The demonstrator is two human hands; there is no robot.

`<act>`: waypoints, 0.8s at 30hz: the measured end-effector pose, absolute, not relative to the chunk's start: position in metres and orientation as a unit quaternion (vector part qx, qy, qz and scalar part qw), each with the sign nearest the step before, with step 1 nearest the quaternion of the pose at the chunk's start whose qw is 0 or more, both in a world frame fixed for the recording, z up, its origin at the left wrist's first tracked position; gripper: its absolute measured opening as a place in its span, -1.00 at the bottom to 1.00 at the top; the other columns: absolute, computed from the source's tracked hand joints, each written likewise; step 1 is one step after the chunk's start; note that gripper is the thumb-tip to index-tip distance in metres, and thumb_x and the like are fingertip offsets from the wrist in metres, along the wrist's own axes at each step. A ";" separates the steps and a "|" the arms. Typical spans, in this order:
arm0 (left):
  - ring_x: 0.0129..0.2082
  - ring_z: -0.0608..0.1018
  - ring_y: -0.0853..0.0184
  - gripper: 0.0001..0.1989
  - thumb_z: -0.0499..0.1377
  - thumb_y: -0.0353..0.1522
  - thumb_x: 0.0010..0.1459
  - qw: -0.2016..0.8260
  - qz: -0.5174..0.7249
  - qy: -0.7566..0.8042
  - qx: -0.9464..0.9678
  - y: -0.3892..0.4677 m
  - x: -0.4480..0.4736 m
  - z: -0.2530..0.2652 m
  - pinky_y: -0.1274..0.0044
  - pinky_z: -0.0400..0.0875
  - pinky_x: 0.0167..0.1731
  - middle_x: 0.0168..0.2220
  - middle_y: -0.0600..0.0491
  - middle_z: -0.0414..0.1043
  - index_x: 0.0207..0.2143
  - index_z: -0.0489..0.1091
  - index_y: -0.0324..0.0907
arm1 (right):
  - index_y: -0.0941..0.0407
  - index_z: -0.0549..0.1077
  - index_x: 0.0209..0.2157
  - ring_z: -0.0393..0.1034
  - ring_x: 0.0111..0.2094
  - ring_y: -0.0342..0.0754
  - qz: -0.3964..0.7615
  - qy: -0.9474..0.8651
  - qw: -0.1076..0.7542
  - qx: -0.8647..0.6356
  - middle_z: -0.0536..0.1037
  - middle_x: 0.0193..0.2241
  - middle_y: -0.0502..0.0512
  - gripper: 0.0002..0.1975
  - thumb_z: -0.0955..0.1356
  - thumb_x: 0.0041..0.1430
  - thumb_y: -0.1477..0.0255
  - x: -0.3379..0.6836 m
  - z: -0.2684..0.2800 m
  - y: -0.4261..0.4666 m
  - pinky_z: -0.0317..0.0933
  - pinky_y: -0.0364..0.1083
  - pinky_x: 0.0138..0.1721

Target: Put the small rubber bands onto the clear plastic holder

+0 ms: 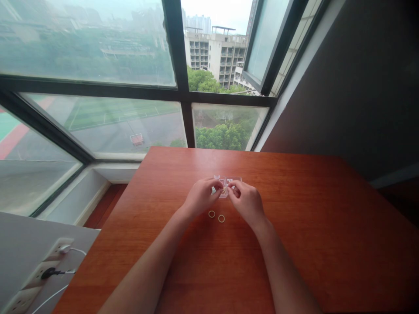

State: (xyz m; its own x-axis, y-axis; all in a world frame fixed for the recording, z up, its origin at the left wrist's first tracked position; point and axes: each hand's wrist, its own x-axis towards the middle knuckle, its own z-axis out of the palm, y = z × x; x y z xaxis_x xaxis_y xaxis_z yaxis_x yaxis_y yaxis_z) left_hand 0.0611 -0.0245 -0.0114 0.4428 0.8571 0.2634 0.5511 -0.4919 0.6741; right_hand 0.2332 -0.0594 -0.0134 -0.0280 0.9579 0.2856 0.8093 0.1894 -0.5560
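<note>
Fingertips of left hand (200, 197) and right hand (246, 201) pinch a small ring (223, 192) over the clear case (228, 182); steady both wrists on the worktop (327, 226). Two rings (216, 216) lie just behind the grip.

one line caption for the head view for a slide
Both hands, left and right, meet over a small clear case on a wooden table, two rings nearby.

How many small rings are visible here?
3: two rings lie side by side on the table, left and right; a third sits between the fingertips. Others may be hidden.
</note>
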 end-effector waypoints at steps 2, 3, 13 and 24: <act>-0.45 0.41 0.44 -0.91 0.14 -0.44 0.10 0.228 0.288 0.442 0.819 -0.025 0.061 -0.013 0.62 0.24 -0.43 -0.36 0.07 0.47 -0.39 0.46 -0.18 | 0.07 0.49 -0.34 0.27 -0.52 -0.14 0.118 -0.706 0.304 -0.629 0.44 -0.57 -0.04 -0.88 0.31 0.16 0.38 0.236 -0.013 -0.059 0.03 -0.17 -0.41; -0.44 0.42 0.44 -0.92 0.15 -0.44 0.10 0.219 0.283 0.442 0.822 -0.026 0.061 -0.013 0.62 0.24 -0.43 -0.35 0.07 0.47 -0.39 0.45 -0.18 | 0.07 0.48 -0.35 0.26 -0.52 -0.14 0.118 -0.706 0.300 -0.630 0.43 -0.57 -0.04 -0.89 0.31 0.16 0.38 0.237 -0.013 -0.058 0.02 -0.18 -0.41; -0.46 0.40 0.43 -0.90 0.13 -0.44 0.11 0.206 0.268 0.464 0.819 -0.021 0.049 -0.004 0.62 0.21 -0.46 -0.37 0.06 0.46 -0.36 0.46 -0.18 | 0.06 0.50 -0.38 0.28 -0.50 -0.16 0.225 -0.742 0.220 -0.592 0.46 -0.56 -0.06 -0.89 0.32 0.12 0.45 0.242 -0.010 -0.061 0.01 -0.20 -0.44; -0.46 0.42 0.44 -0.88 0.13 -0.48 0.08 0.203 0.290 0.467 0.810 -0.019 0.046 -0.004 0.62 0.22 -0.44 -0.38 0.08 0.48 -0.35 0.46 -0.18 | 0.05 0.51 -0.39 0.32 -0.47 -0.16 0.254 -0.794 0.150 -0.532 0.53 -0.49 -0.05 -0.93 0.37 0.11 0.38 0.217 -0.017 -0.070 -0.05 -0.19 -0.47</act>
State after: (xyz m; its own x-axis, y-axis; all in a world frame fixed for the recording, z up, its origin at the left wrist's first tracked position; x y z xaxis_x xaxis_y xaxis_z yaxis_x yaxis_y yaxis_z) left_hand 0.0464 -0.0190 -0.0036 0.3960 0.8747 0.2792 0.6392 -0.4810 0.6001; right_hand 0.2169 -0.0703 -0.0170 -0.3894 0.9205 -0.0331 0.7681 0.3047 -0.5632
